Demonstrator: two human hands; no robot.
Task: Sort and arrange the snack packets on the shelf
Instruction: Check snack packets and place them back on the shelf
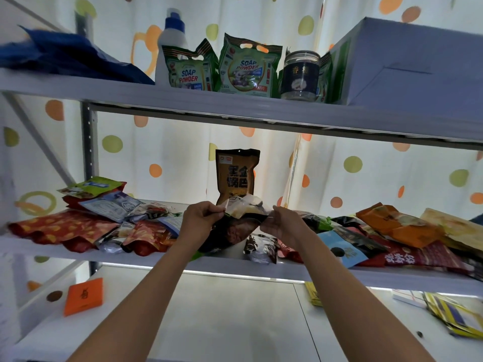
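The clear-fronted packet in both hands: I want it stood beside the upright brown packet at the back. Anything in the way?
Nothing visible blocks it: the clear-fronted packet sits just before the upright brown packet, with bare middle shelf either side.

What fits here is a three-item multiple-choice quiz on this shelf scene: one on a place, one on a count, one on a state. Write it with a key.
1. Where does the brown packet stand upright?
A. top shelf
B. middle shelf
C. floor

2. How many soap powder bags show their printed name?
A. two
B. four
C. five

3. What are the hands doing?
A. hanging idle
B. pressing the jar
C. holding one dark packet

Key: B, it stands behind the hands; A, one bag beside another; C, left hand and right hand grip the dark packet.
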